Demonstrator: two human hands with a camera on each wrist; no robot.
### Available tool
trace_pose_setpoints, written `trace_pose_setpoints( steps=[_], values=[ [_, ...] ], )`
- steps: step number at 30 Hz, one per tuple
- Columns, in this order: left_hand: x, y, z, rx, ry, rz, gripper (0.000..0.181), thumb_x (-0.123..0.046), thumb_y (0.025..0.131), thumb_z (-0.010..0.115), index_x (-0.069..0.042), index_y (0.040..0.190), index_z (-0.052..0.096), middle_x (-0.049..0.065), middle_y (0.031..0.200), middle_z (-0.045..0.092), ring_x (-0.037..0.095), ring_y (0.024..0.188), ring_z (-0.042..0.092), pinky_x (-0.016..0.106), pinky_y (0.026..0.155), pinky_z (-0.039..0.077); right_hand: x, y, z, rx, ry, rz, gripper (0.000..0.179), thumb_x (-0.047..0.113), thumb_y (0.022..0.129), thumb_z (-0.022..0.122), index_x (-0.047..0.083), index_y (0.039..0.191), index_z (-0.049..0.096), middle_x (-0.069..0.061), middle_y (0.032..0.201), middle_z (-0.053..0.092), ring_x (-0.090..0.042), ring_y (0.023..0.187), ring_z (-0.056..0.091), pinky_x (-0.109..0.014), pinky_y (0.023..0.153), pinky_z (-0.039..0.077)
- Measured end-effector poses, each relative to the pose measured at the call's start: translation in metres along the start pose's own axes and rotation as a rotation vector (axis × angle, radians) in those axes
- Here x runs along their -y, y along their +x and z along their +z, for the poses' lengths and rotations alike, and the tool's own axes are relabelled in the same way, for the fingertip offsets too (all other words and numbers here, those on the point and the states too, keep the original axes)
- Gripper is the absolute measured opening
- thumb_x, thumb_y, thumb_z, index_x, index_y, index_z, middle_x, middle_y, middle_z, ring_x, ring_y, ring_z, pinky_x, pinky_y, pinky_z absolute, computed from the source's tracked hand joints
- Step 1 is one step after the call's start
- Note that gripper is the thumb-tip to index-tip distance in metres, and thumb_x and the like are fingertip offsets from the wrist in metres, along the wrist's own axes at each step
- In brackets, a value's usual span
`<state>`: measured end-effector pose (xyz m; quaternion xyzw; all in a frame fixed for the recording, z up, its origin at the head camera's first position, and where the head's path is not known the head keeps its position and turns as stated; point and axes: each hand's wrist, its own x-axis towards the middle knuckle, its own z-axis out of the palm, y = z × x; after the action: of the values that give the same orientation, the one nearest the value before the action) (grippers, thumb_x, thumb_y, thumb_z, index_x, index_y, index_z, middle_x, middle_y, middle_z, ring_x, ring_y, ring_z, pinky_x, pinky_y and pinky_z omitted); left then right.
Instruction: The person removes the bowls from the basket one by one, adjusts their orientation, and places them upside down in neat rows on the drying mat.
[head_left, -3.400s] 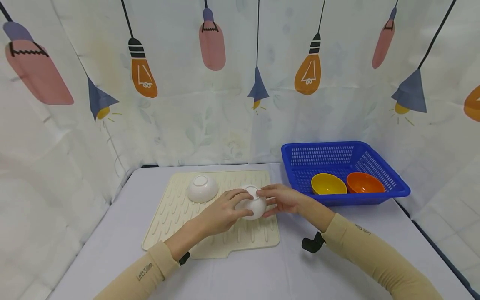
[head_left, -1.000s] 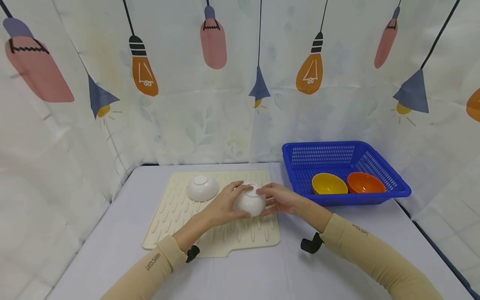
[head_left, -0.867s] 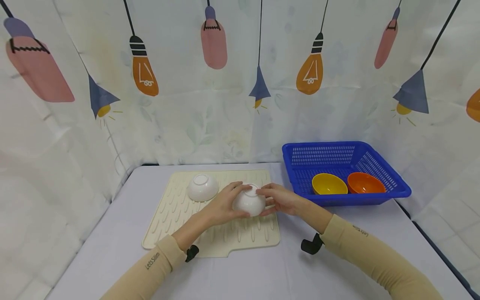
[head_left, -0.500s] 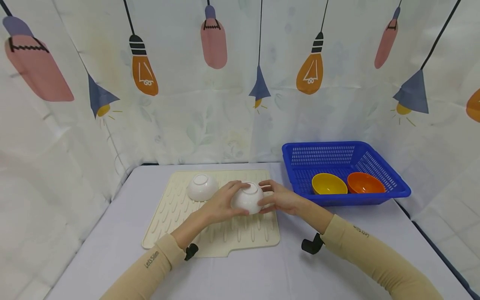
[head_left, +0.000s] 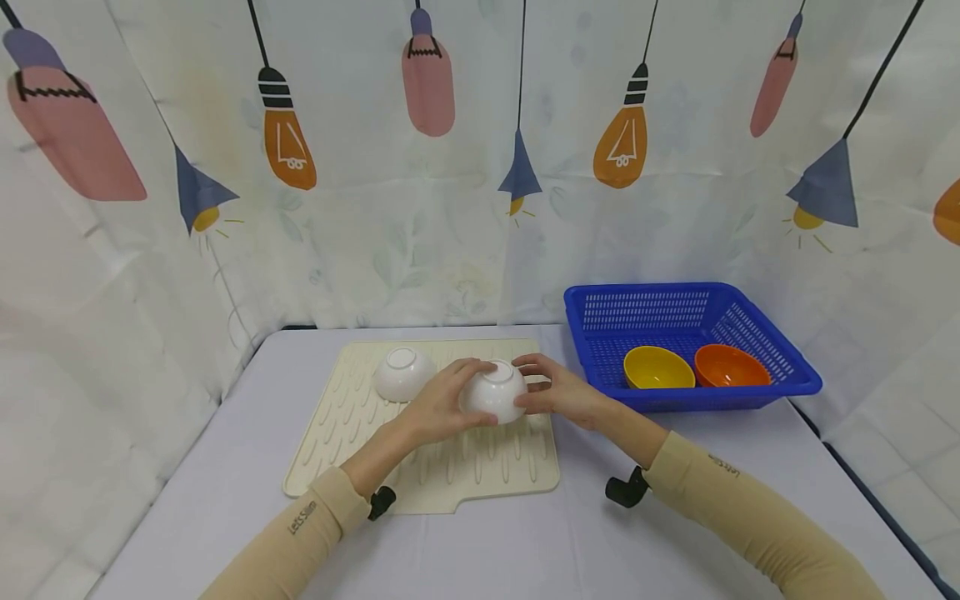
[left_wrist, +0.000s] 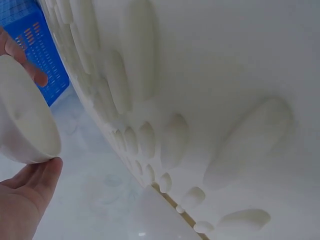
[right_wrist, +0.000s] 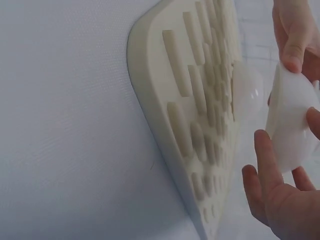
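Note:
An upside-down white bowl [head_left: 493, 398] is held over the mat between both hands. My left hand [head_left: 438, 408] grips its left side, the thumb at the near rim and fingers over the far side. On the opposite side my right hand [head_left: 562, 392] has its fingers bent about the bowl; in the right wrist view a thumb lies against the outer wall and the fingers spread by the rim. The left wrist view shows the hollow of the bowl [left_wrist: 30, 115]. A second white bowl [head_left: 401, 379] rests inverted on the cream ridged drying mat [head_left: 480, 483], behind my left hand.
At the back right stands a blue perforated basket [head_left: 637, 296]. Inside it sit a yellow bowl [head_left: 656, 367] and an orange bowl [head_left: 731, 367]. A white cloth covers the table [head_left: 510, 550], and a printed curtain [head_left: 450, 250] hangs behind it.
Both hands have carried the bowl slightly up and to the left, and its base is tilted differently. The right fingers have shifted on it. The other bowls and basket stay put.

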<state>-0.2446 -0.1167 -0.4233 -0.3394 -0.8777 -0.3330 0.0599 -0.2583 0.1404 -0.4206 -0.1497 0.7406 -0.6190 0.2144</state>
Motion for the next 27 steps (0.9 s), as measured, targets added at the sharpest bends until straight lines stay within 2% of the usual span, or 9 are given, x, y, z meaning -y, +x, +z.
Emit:
trace_pose_setpoints(
  steps=[4, 8, 14, 16, 20, 27],
  values=[
    [0.0011, -0.0009, -0.0003, -0.014, -0.024, -0.017, 0.073, -0.033, 0.079, 0.091, -0.017, 0.141, 0.055, 0.005, 0.143, 0.055, 0.026, 0.13, 0.054, 0.045, 0.105, 0.047, -0.0014, -0.0008, -0.0007, -0.037, -0.124, -0.064, 0.064, 0.019, 0.092, 0.079, 0.011, 0.148, 0.05, -0.01, 0.151, 0.048, -0.037, 0.136, 0.047, -0.053, 0.106, 0.047],
    [0.002, -0.0013, -0.0009, -0.032, -0.031, -0.027, 0.073, -0.033, 0.079, 0.091, -0.016, 0.14, 0.055, 0.005, 0.143, 0.056, 0.026, 0.132, 0.053, 0.045, 0.106, 0.047, -0.0008, -0.0019, 0.0, -0.052, -0.256, -0.144, 0.064, 0.023, 0.093, 0.079, 0.009, 0.148, 0.05, -0.01, 0.148, 0.052, -0.036, 0.136, 0.047, -0.054, 0.107, 0.045],
    [0.0038, 0.0001, -0.0016, -0.045, -0.031, -0.031, 0.073, -0.035, 0.078, 0.091, -0.016, 0.139, 0.055, 0.005, 0.142, 0.057, 0.025, 0.132, 0.052, 0.045, 0.108, 0.045, 0.0004, -0.0023, 0.0021, -0.033, -0.355, -0.283, 0.075, 0.015, 0.092, 0.08, 0.01, 0.155, 0.039, -0.018, 0.146, 0.049, -0.039, 0.131, 0.05, -0.054, 0.108, 0.044],
    [0.0041, 0.0005, -0.0021, -0.048, -0.032, -0.023, 0.073, -0.036, 0.078, 0.091, -0.016, 0.138, 0.056, 0.005, 0.141, 0.057, 0.025, 0.132, 0.053, 0.045, 0.107, 0.046, 0.0004, -0.0021, 0.0032, -0.028, -0.393, -0.329, 0.08, 0.013, 0.089, 0.082, 0.012, 0.156, 0.039, -0.017, 0.145, 0.05, -0.038, 0.129, 0.051, -0.055, 0.107, 0.044],
    [0.0053, 0.0015, -0.0032, -0.059, -0.018, -0.009, 0.073, -0.037, 0.078, 0.092, -0.015, 0.138, 0.057, 0.005, 0.14, 0.059, 0.025, 0.131, 0.053, 0.045, 0.107, 0.046, -0.0012, -0.0019, 0.0046, -0.028, -0.474, -0.42, 0.078, 0.013, 0.088, 0.083, 0.012, 0.155, 0.042, -0.015, 0.146, 0.049, -0.036, 0.126, 0.051, -0.056, 0.105, 0.046],
    [0.0055, 0.0027, -0.0048, -0.072, 0.011, -0.002, 0.072, -0.039, 0.077, 0.091, -0.016, 0.138, 0.059, 0.006, 0.142, 0.058, 0.028, 0.134, 0.052, 0.047, 0.11, 0.042, -0.0034, -0.0034, 0.0054, -0.03, -0.57, -0.464, 0.067, 0.017, 0.091, 0.081, 0.016, 0.151, 0.051, -0.013, 0.146, 0.048, -0.034, 0.131, 0.05, -0.053, 0.102, 0.049]
  ],
)
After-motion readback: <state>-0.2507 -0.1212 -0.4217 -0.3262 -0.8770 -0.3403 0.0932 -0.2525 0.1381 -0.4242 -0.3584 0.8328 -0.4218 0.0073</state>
